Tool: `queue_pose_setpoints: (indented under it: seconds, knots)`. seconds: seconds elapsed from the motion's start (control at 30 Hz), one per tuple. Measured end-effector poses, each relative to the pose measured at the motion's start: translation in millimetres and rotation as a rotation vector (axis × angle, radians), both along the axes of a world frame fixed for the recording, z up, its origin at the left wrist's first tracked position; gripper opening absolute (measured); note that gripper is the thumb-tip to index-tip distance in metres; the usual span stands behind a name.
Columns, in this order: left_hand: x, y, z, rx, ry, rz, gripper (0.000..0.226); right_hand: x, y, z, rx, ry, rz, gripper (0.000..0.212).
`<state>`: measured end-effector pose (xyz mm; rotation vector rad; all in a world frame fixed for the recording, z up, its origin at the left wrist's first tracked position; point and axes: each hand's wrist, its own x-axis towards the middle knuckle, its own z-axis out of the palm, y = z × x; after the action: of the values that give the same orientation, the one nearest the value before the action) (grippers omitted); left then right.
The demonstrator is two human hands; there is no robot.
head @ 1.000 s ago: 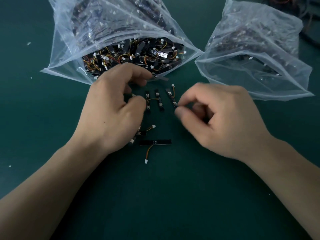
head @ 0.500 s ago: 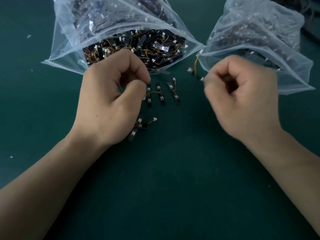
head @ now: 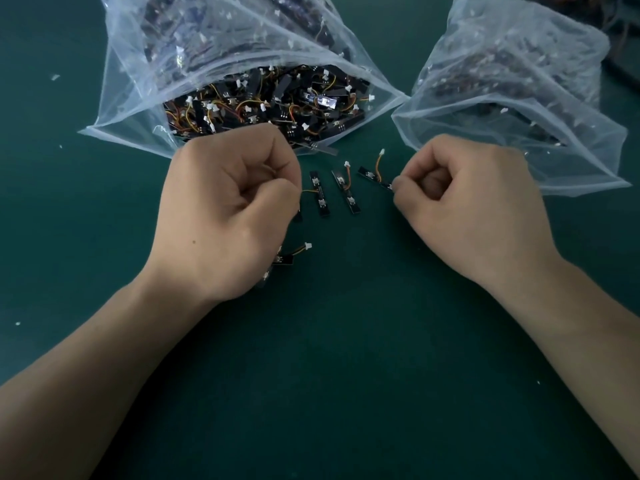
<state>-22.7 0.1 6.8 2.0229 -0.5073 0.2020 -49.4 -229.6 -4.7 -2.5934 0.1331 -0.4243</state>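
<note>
On the green mat (head: pixel 346 341), my right hand (head: pixel 478 213) pinches the near end of a small black circuit board (head: pixel 370 175). An orange wire with a white plug rises from this board, which lies at the right of a short row. Two similar boards (head: pixel 320 194) (head: pixel 348 192) lie side by side to its left. My left hand (head: pixel 225 216) is curled into a fist beside the row. A dark board end peeks out under its thumb, and what the fingers enclose is hidden. Another board with a wire (head: pixel 285 259) sticks out from under that palm.
An open clear plastic bag (head: pixel 138 109) crammed with several black boards and orange wires lies behind my left hand. A second clear bag (head: pixel 588 161), its mouth facing me, lies behind my right hand. Small white flecks dot the mat.
My right hand picked up the board that lay near me, swung it up toward the right bag, then brought it down at the right end of the row. My left hand stayed put.
</note>
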Motion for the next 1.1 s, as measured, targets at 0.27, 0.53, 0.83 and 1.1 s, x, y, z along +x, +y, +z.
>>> queue_pose_setpoints:
  seconds: [0.27, 0.53, 0.83, 1.1]
  knots:
    - [-1.6, -0.3, -0.8, 0.286, -0.255, -0.074, 0.032, -3.5, 0.3, 1.5, 0.028, 0.000, 0.102, 0.023]
    - [-2.0, -1.2, -1.4, 0.607, -0.140, -0.230, 0.047, -3.2, -1.0, -0.5, 0.005, 0.018, 0.238, 0.013]
    - [-1.3, -2.3, -3.2, 0.574, -0.119, -0.198, 0.042, -3.2, -2.2, -2.0, 0.015, 0.020, 0.276, 0.013]
    - [-1.2, -2.2, -4.0, 0.548, -0.130, -0.178, 0.037, -3.1, -3.0, -2.7, 0.000, 0.006, 0.300, 0.011]
